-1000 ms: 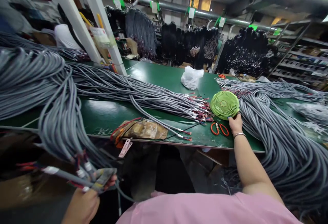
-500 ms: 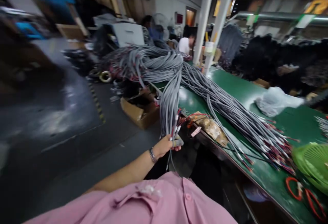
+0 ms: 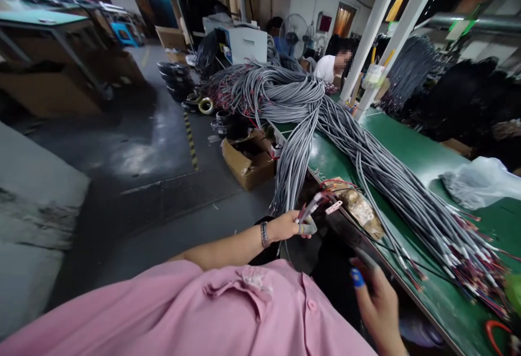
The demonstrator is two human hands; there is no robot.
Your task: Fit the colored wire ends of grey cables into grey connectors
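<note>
In the head view my left hand [image 3: 290,227], with a watch at the wrist and grey wrapping on a finger, is closed around a few grey cables [image 3: 313,204] whose red-tipped ends stick up. Just behind it a thick bundle of grey cables [image 3: 293,160] hangs over the bench edge. My right hand [image 3: 376,299], blue tape on its thumb, is in front of the bench edge, thumb and fingers apart and nothing visible in it. Its fingertips are partly blurred.
More grey cables [image 3: 391,182] lie along the green bench [image 3: 391,128], beside a plastic-wrapped brown packet [image 3: 362,212] and a clear bag [image 3: 476,182]. An open carton [image 3: 260,174] stands on the floor. Two white posts [image 3: 370,36] rise at the bench. A person [image 3: 325,68] is behind.
My right hand has come into view at lower right. The view has swung left, so the bench appears further right. My left hand still grips cables, whose ends now tilt to the right.
</note>
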